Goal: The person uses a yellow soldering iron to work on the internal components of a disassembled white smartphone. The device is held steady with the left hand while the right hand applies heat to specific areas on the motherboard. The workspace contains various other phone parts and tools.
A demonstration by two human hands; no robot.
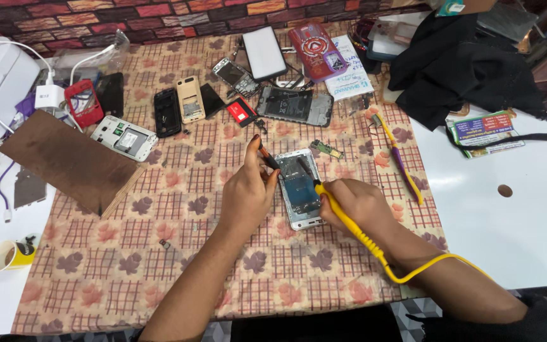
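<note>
gripping a yellow soldering iron (343, 215) like a pen, the right hand (356, 204) sets its tip on the opened white phone (300, 189), which lies face down on the checked leaf-print cloth (178, 253) between both hands. the left hand (246, 193) pinches thin dark tweezers (268, 158) beside the phone's upper left edge. other dismantled phones (178, 107), a small green circuit board (326, 149) and a brown wooden board (71, 161) lie farther back.

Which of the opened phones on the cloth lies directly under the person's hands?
The white-framed phone at the cloth's centre, between both hands; every other opened phone lies farther back, near the brick wall.
</note>
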